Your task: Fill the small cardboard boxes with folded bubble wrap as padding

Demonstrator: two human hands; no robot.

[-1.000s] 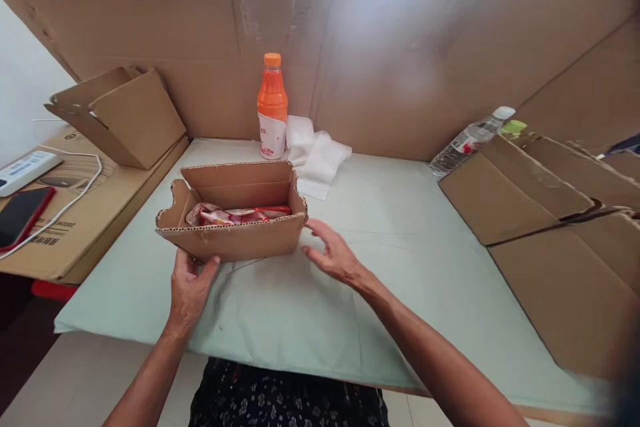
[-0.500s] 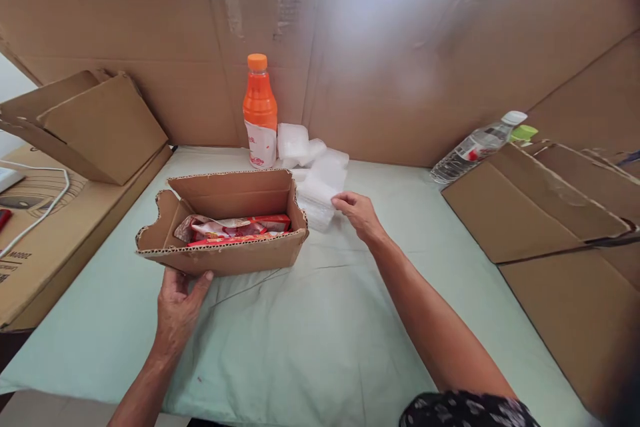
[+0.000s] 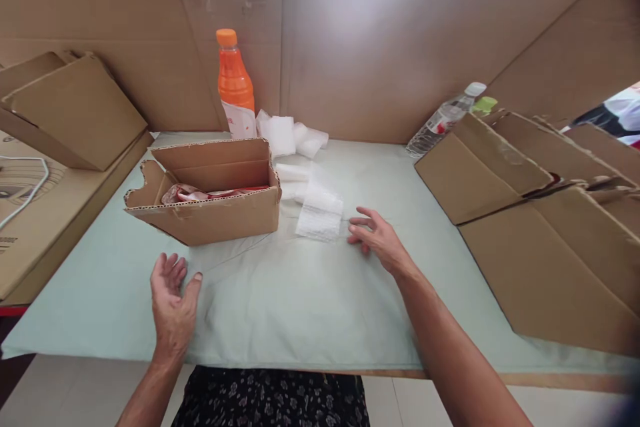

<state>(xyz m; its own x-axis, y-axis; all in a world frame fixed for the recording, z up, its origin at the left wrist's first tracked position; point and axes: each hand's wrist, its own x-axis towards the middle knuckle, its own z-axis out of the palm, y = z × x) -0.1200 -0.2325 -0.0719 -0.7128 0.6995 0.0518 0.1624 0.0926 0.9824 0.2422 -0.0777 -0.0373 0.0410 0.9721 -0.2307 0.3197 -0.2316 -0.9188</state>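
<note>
Grip apart, empty, both sides: L hand (image 3: 173, 303) just below open carton (image 3: 230, 217), ctr-left of frame; R hand (image 3: 379, 241) beside white wrap (image 3: 320, 210), ctr. Light, loose wrap could slide if R hand brushes it.

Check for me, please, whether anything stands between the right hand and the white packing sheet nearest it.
Nothing visible does: only a narrow gap over the pale green cloth separates the right hand from the white packing sheet. The open carton stands on the sheet's other side.
</note>
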